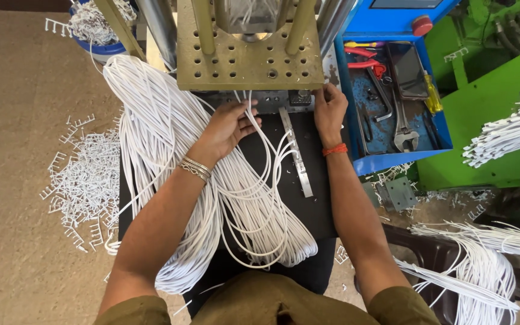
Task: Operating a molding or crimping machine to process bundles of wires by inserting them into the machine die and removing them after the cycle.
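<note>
A thick bundle of white cables (170, 144) drapes over a black work surface (317, 210) in front of a moulding machine. My left hand (230, 123) grips a few cable ends and holds them up to the machine's metal die block (272, 102). My right hand (329, 111) rests fingertips on the right end of that block, with nothing visibly held. Above hangs a perforated olive metal plate (248, 57) with posts. A flat metal bar (296, 153) lies on the black surface between my hands.
A blue tool tray (392, 102) to the right holds a wrench, pliers, a screwdriver and a phone. White plastic scrap pieces (82, 174) litter the floor at left. More white cable bundles (482, 259) lie at lower right and on the green machine (513, 135).
</note>
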